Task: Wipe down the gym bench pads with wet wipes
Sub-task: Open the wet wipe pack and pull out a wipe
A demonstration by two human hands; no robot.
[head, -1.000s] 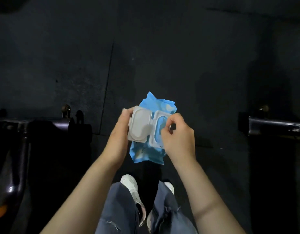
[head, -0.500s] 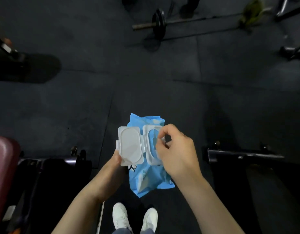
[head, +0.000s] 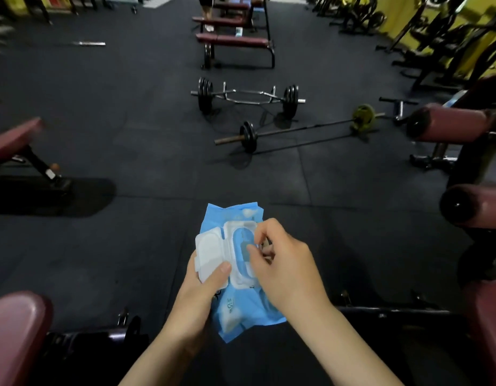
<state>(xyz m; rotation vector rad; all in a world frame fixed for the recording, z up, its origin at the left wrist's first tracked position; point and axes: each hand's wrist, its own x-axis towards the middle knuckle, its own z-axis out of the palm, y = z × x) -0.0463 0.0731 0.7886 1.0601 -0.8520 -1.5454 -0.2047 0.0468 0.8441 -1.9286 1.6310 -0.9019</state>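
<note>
A blue pack of wet wipes is held in front of me at waist height, its white flip lid swung open to the left. My left hand grips the pack from below, thumb pressed on the open lid. My right hand is over the dispensing opening, thumb and forefinger pinching at it; no wipe shows. A maroon bench pad is at the lower left corner, and another maroon pad at the lower right edge.
Dark rubber floor all around. A hex bar with plates and a long barbell lie ahead. Further benches stand at the back, an inclined bench at left, and roller pads on a machine at right.
The view has tilted up from the floor to the gym room. My left thumb has come onto the open lid, and my right fingers have moved into the pack's opening.
</note>
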